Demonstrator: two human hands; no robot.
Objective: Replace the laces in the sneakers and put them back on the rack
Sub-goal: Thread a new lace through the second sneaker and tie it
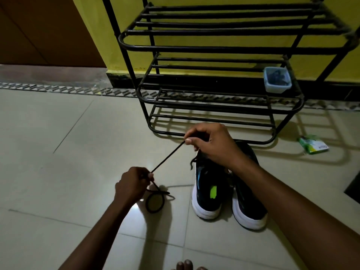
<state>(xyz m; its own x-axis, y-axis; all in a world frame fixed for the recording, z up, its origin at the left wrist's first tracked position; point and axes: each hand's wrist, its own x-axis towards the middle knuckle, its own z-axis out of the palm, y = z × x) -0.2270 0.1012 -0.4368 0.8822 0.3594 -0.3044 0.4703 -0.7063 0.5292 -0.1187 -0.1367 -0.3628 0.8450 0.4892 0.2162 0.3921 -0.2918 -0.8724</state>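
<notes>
The left hand (132, 184) and right hand (211, 146) pinch a thin black lace (167, 156) taut, its tail coiled on glossy floor tiles (58, 172) beside white-soled sneakers (207, 193), near a tubular rack (214, 49).

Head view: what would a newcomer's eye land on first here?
A thin black shoelace is stretched taut between the left hand and the right hand, mid-frame above the pale tiled floor. Just right of it stands a pair of dark white-soled sneakers, in front of a black metal-bar shoe rack against the yellow wall.
</notes>
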